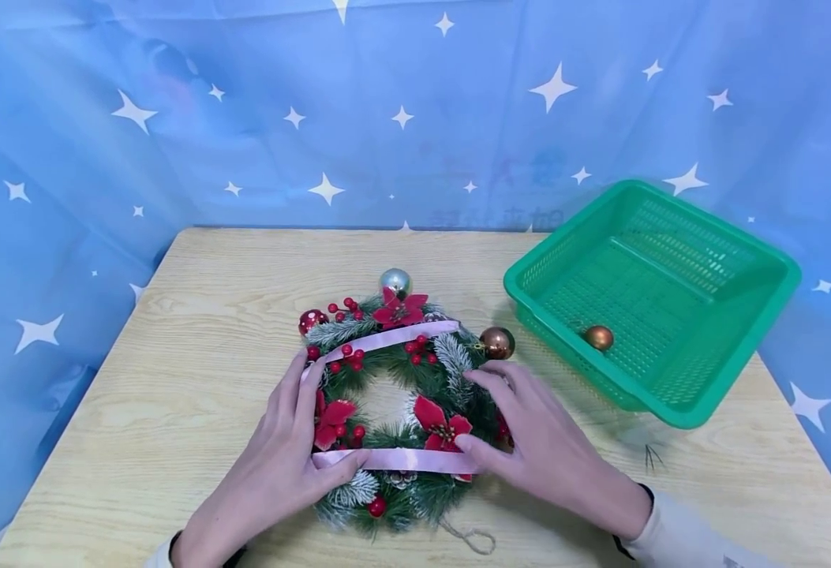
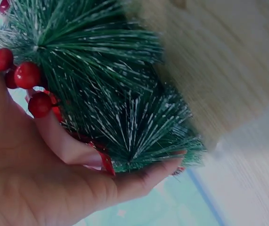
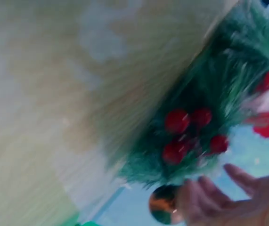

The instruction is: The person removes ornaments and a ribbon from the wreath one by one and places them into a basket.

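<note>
A Christmas wreath (image 1: 447,359) of frosted green sprigs, red flowers and berries lies on the table. A pale pink ribbon (image 1: 401,459) crosses its near side, and another pink length (image 1: 394,338) runs over its far side. My left hand (image 1: 280,442) grips the wreath's left side, its thumb over the ribbon near the red flower (image 1: 333,418). On the right side, my right hand (image 1: 536,442) rests with fingers spread, the thumb by another red flower (image 1: 438,426) and the ribbon's right end. In the right wrist view, its fingers (image 3: 214,195) are beside a shiny bauble (image 3: 163,205).
A green plastic basket (image 1: 564,315) stands at the right, holding a copper bauble (image 1: 599,338). Around the wreath's far edge are a silver bauble (image 1: 395,282), a brown bauble (image 1: 497,343) and a red spotted bauble (image 1: 312,321). A twine loop (image 1: 482,541) lies at the near edge.
</note>
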The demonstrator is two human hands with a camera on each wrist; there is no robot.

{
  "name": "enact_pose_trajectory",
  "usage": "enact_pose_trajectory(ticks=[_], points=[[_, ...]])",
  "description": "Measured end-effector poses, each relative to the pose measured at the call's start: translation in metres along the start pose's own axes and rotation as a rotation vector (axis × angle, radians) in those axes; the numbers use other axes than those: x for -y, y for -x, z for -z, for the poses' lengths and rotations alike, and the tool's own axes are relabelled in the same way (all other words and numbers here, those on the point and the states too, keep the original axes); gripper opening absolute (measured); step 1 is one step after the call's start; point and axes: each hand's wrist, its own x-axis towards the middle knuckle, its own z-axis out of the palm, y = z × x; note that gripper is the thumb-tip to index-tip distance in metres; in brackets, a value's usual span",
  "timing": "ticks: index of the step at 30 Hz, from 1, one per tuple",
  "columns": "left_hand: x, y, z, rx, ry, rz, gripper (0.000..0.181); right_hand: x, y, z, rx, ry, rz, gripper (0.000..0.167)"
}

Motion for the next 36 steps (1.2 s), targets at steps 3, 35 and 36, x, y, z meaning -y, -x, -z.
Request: enact_pose_trajectory(ticks=[3,35,36], points=[[0.004,-0.004,0.001,0.011,-0.003,-0.035,0.12,-0.01,-0.006,0.002,-0.054,-0.013,0.067,0.072],[0.011,-0.005,0.006,-0.068,0.018,0.027,0.114,-0.028,-0.037,0.0,0.088,0.194,0.14,0.09],[0.01,-0.004,0.006,-0.073,0.017,0.033,0.114,-0.026,-0.035,0.0,0.083,0.204,0.128,0.091]])
